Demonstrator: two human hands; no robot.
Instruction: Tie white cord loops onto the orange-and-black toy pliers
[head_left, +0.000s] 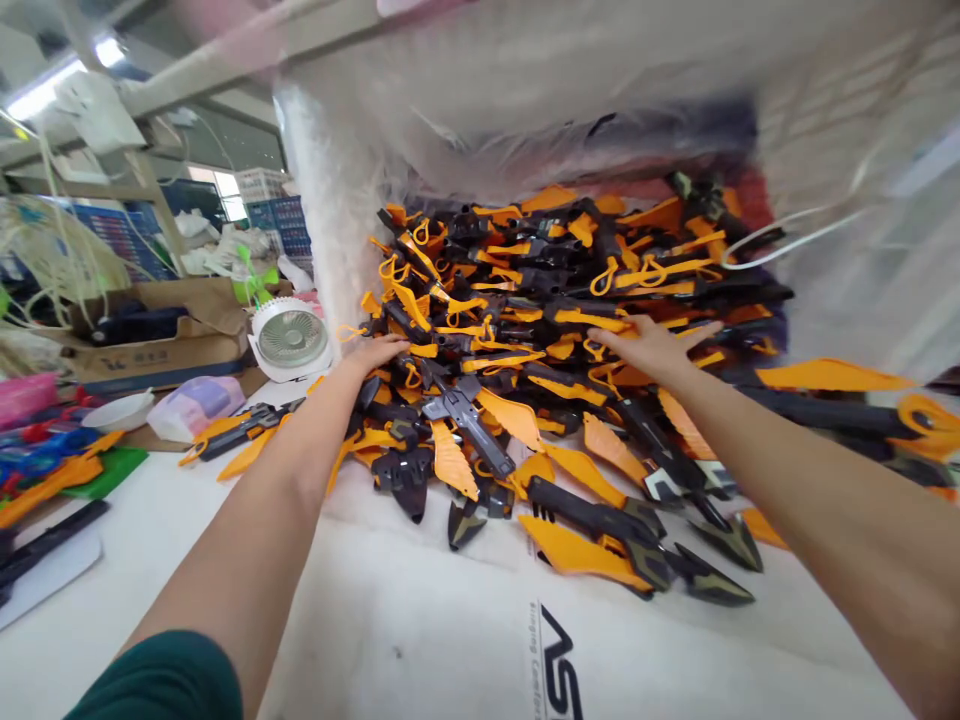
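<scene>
A large heap of black and orange plastic toy parts fills the middle, with fins, loops and dark pointed pieces jumbled together. At its left side my left hand lies against the parts, fingers stretched out and partly lost among them. My right hand rests on the right part of the heap, fingers spread, with no part clearly gripped. Between my arms, a grey and black gun-shaped piece lies on top near the front. A long black part with an orange fin lies at the heap's front edge.
A white table surface with printed lettering stretches in front. Translucent plastic sheeting hangs behind and beside the heap. To the left stand a small white fan, a cardboard box and a lilac packet. A white cord loops at right.
</scene>
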